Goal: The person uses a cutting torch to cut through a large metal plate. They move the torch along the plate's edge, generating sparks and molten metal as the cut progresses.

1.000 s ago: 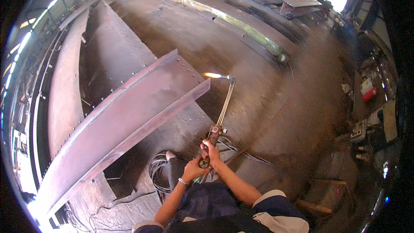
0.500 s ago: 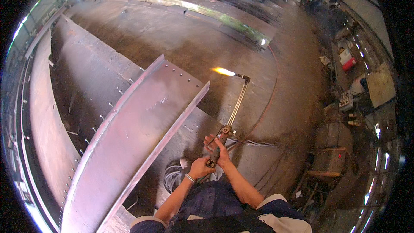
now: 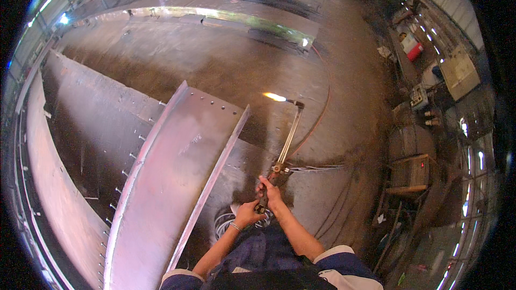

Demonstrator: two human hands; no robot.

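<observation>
A cutting torch (image 3: 291, 135) with long brass-coloured tubes points away from me, its angled head turned left. A yellow-white flame (image 3: 274, 96) burns at the tip, in open air past the steel beam's end. My right hand (image 3: 271, 193) is wrapped round the torch handle, below the valve. Behind it, my left hand (image 3: 249, 214) is closed at the handle's rear end, where the fittings are. To the left lies a curved, flanged steel beam (image 3: 172, 166) with a row of holes near its far end and studs along its left flange.
A coil of hose (image 3: 223, 224) lies by my left wrist. A reddish hose (image 3: 325, 110) curves over the floor beyond the torch. Another curved steel plate (image 3: 51, 166) stands far left. On the right are a wooden-edged box (image 3: 409, 177) and a red-and-white container (image 3: 413, 48).
My right hand's fingers, partly spread before, are now curled round the torch handle. The flame looks a little shorter. My view has shifted, and the beam's far end appears lower and further left.
</observation>
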